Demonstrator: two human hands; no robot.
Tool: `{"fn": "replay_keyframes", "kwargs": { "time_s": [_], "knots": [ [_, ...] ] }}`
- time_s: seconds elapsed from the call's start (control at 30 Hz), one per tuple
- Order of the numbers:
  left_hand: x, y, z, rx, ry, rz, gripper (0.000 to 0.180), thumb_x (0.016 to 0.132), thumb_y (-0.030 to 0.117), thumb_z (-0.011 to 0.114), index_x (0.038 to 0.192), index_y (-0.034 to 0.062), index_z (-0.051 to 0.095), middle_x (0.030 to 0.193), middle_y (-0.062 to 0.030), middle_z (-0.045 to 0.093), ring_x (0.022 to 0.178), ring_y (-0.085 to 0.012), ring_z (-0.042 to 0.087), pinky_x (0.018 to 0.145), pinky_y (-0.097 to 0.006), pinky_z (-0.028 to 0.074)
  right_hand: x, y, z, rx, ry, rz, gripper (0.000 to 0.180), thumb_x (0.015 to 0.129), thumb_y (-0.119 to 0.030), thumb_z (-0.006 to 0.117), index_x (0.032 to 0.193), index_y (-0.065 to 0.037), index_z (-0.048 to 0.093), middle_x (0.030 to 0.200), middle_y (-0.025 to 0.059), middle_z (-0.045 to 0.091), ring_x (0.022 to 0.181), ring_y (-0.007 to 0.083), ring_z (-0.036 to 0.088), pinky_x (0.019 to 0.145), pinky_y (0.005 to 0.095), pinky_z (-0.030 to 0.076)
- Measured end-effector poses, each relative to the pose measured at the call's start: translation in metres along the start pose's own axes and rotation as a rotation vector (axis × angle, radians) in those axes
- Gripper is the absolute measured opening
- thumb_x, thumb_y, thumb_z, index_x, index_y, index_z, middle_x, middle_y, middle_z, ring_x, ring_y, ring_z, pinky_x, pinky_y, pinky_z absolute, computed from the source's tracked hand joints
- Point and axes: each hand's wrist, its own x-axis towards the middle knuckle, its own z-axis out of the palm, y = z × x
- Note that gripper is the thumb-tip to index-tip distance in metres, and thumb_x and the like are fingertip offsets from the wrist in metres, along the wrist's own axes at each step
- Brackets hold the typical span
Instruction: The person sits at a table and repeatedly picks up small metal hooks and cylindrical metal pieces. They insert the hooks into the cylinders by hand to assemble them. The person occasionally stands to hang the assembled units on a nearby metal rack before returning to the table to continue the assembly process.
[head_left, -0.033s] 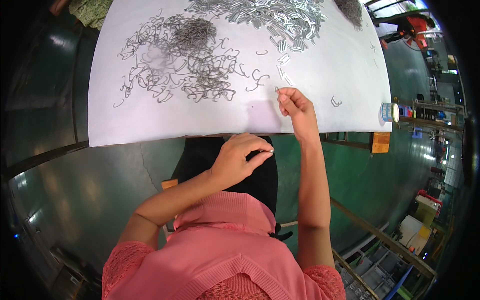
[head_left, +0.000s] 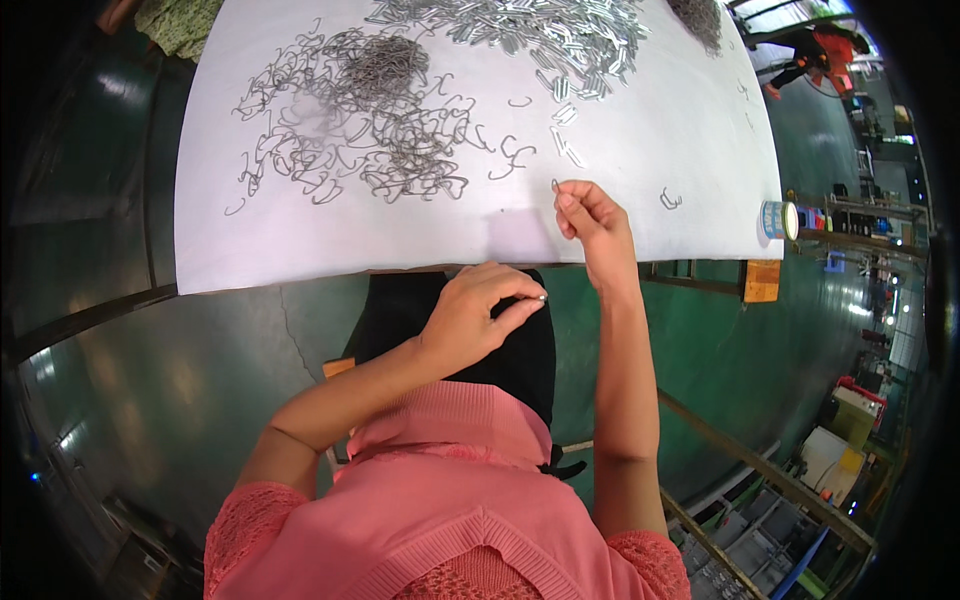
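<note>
My left hand [head_left: 487, 305] is in front of the table's near edge, over my lap. Its thumb and fingertips pinch a small shiny metal piece [head_left: 543, 297], mostly hidden by the fingers. Above the table's near part, my right hand [head_left: 597, 222] pinches a small bent wire hook [head_left: 555, 185], its tip poking out past the fingers. Several loose metal strips [head_left: 566, 146] lie just beyond that hand. Left of them spreads a tangled pile of wire hooks [head_left: 415, 150], and farther back is a heap of shiny metal strips [head_left: 545, 35].
The white tabletop [head_left: 400, 235] also carries a few stray wire hooks [head_left: 671, 199] to the right. A small round tub [head_left: 779, 220] lies at its right edge. A dark wire heap [head_left: 700, 22] sits at the far right. Beyond, another person [head_left: 828, 55] is at the upper right.
</note>
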Motion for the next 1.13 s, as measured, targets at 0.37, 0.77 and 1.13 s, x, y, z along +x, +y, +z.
{"fn": "replay_keyframes", "kwargs": {
  "time_s": [0.37,0.77,1.13],
  "knots": [
    [0.007,0.009,0.012,0.036,0.011,0.005,0.013,0.079,0.003,0.068,0.092,0.0023,0.068,0.087,-0.0085,0.068,0.08,-0.0177,0.064,0.072,-0.028,0.049,-0.091,-0.018,0.001,0.197,0.131,-0.016,0.016,0.089,-0.007,0.06,0.101,0.003,0.062,0.076,0.0034,0.06,0.062,0.0078,0.051,0.055,0.0208,0.039],
    [0.005,0.018,0.029,0.12,0.113,0.148,0.017,0.078,0.001,0.069,0.094,0.0067,0.067,0.083,-0.003,0.067,0.072,-0.0179,0.059,0.063,-0.029,0.045,-0.123,-0.001,0.014,0.223,0.335,-0.11,0.005,0.081,-0.003,0.07,0.086,-0.003,0.071,0.101,0.0038,0.058,0.088,0.0086,0.054,0.069,0.0202,0.044],
    [0.007,0.007,0.034,0.277,0.133,0.299,0.026,0.075,-0.002,0.07,0.099,0.0061,0.066,0.093,-0.0072,0.07,0.076,-0.019,0.063,0.071,-0.029,0.044,-0.121,0.01,0.028,0.291,0.505,-0.131,0.004,0.082,-0.005,0.07,0.087,-0.004,0.07,0.1,0.0021,0.055,0.091,0.0087,0.052,0.073,0.0214,0.043]
  ]
}}
